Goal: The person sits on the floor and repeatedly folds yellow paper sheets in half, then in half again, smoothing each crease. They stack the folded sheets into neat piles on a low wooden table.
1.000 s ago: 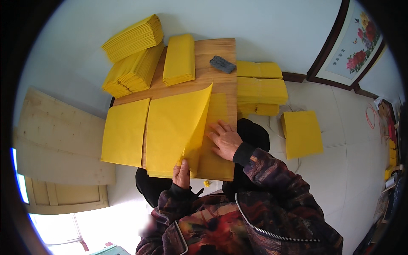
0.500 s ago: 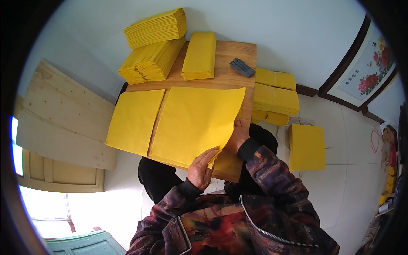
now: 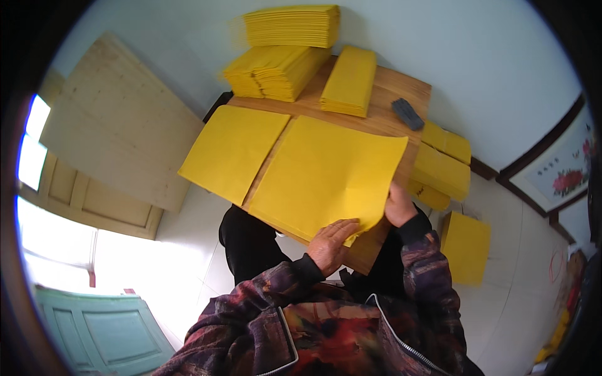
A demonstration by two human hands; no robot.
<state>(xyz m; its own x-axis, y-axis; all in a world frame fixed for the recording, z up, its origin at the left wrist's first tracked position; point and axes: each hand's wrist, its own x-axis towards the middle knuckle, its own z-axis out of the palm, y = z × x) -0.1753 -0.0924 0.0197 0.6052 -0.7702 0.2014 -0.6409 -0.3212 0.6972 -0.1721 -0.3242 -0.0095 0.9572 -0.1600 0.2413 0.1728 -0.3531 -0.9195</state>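
Note:
A large yellow sheet (image 3: pixel 326 166), soft and cloth-like or papery, lies on a small wooden table. Its near right part is bent and raised off the wood. At the near corner my left hand (image 3: pixel 331 245) has its fingers laid together over the creased edge, pinching it; the thumb is mostly hidden. My right hand (image 3: pixel 399 205) is closed at the right edge of the same sheet, its fingertips partly behind the edge. Left of it, across a narrow gap, lies a second yellow piece (image 3: pixel 235 152), flat and overhanging the table's left side.
Folded yellow stacks (image 3: pixel 276 72) stand at the table's back, with a narrower one (image 3: pixel 350 81) beside them. A dark grey block-like object (image 3: pixel 407 114) lies at the back right. More yellow bundles (image 3: pixel 442 169) stand right of the table. A wooden board (image 3: pixel 119 125) leans at the left.
The view has turned, so the table appears further right and tilted. My right hand has come out from beside the sheet to its right edge. My left hand stays at the near corner.

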